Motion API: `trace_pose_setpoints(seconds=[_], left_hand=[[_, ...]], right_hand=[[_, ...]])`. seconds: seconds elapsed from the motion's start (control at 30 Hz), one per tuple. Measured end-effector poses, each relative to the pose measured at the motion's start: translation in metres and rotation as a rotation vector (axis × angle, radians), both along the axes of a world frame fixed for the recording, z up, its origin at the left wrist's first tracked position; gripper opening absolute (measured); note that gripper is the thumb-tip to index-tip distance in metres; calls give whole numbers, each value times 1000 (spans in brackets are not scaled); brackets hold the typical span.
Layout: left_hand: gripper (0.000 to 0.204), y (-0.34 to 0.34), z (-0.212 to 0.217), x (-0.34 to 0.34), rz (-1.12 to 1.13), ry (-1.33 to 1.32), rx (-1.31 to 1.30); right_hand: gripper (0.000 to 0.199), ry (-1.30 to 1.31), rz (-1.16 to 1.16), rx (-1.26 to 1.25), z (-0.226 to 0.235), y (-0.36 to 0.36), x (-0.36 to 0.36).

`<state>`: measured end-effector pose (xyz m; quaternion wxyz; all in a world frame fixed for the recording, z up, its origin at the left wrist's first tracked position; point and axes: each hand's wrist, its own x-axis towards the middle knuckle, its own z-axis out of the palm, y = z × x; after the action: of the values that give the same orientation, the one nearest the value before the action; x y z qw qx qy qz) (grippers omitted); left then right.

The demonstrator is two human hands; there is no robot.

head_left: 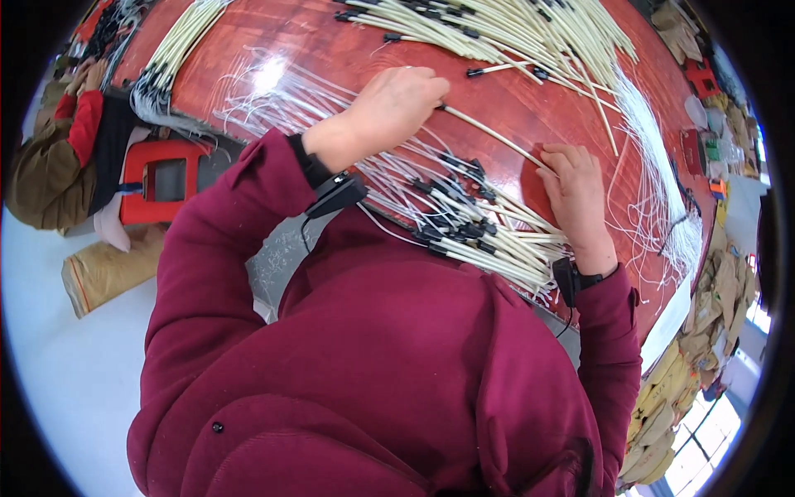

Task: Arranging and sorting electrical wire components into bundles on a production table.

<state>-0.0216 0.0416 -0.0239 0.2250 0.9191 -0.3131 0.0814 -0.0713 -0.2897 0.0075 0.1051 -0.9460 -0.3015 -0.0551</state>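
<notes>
A thin cream rod point(490, 131) with a black end slants between my two hands above the red table. My left hand point(391, 106) is closed at its black end, the fingertips partly hidden behind the knuckles. At the other end, my right hand point(575, 192) pinches the rod between thumb and fingers. Just below lies a loose pile of similar rods point(517, 263) with black ends point(464, 228), close against my front. White strings point(385, 184) run from those black ends leftward, passing under my left wrist.
A large heap of cream rods point(513, 29) covers the far side of the red table point(277, 29). Another bundle point(178, 50) lies far left. White strands point(662, 199) hang along the right edge. Beyond the left edge are a red stool point(178, 153) and another person's red sleeve point(85, 128).
</notes>
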Motion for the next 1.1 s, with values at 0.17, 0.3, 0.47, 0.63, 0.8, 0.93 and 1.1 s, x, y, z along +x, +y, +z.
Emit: trace_pose_setpoints(seconds=[0.17,0.3,0.47,0.63,0.8,0.93,1.1], left_hand=[[19,-16,15,-3,1,54,-19],[18,-16,12,-4,-1,118,55],[18,-16,0,6,-23,80,22],[21,-13,12,4,3,99,-185],[30,38,31,12,118,-64,-142],[34,125,44,-2,436,-31,-94],[31,198,35,-32,697,171,86]], right_hand=[[12,-92,-40,16,-6,3,10],[10,-131,-48,59,-12,1,14],[9,-127,-64,54,-11,-1,14],[9,-117,-74,47,-3,-8,9],[11,-151,-102,56,29,-29,-6],[13,-75,-135,44,48,-51,-44],[15,80,-153,76,47,-65,-83]])
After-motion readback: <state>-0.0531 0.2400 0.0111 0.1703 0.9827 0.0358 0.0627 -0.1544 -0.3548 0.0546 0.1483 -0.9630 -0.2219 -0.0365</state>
